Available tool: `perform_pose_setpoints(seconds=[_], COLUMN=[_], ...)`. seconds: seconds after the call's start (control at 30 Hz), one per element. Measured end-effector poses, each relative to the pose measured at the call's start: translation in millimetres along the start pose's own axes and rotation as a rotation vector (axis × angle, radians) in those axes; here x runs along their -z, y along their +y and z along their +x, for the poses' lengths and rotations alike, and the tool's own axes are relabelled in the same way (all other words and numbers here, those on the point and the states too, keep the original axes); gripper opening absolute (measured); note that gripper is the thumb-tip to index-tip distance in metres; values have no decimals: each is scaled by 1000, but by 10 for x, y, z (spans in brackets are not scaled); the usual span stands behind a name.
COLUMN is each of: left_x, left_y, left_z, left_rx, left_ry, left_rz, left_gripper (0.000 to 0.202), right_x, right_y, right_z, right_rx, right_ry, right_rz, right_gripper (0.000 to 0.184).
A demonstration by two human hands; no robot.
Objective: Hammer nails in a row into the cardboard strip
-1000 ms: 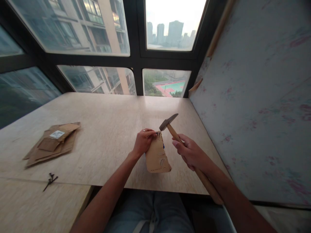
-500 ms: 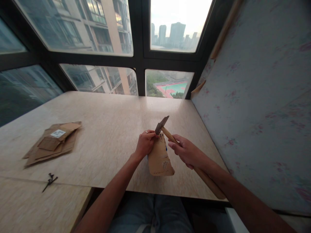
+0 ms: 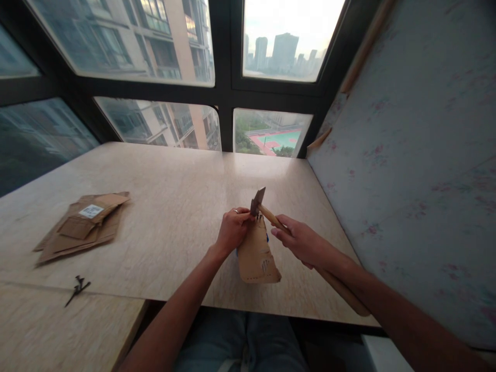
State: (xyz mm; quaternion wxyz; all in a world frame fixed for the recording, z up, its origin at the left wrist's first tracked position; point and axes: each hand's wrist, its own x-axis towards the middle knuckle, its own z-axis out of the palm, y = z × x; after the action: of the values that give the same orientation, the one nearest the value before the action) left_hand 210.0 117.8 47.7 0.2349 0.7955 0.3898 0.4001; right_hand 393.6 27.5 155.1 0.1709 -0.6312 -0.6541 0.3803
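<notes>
Though indistinct, nails (image 3: 259,217) beside hammerhead (image 3: 257,202)

A second ago your hammer head (image 3: 257,202) was raised to the right of the nails (image 3: 259,217) at the far end of the cardboard (image 3: 256,254); now it is lower, right by the fingertips of your left grip (image 3: 233,230) (whether it touches anything there is hard to tell). It also stands steeper, its tapered end pointing less to your right. Your right grip (image 3: 297,241) has come nearer the cardboard's torn edge.
</notes>
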Motion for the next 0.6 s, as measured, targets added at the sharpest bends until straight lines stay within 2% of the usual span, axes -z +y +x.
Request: perform_pose_setpoints(seconds=[0.2,0.33,0.5,0.6], left_x=[-16,-15,-11,-2], left_y=[-8,-13,-6,-5], left_z=[-1,-9,-13,-10], left_rx=[-9,3,20,1], left_ry=[35,6,3,-16], left_rz=[-10,-58,-95,-125], left_gripper=[17,20,20,20], right_x=[-5,-30,-3,-16], right_y=[-60,4,27,59], right_z=[-19,19,15,24], right_rx=[94,81,86,98], right_ry=[107,87,161,117], right_rz=[-85,-166,-128,-177], right_gripper=[15,11,10,9])
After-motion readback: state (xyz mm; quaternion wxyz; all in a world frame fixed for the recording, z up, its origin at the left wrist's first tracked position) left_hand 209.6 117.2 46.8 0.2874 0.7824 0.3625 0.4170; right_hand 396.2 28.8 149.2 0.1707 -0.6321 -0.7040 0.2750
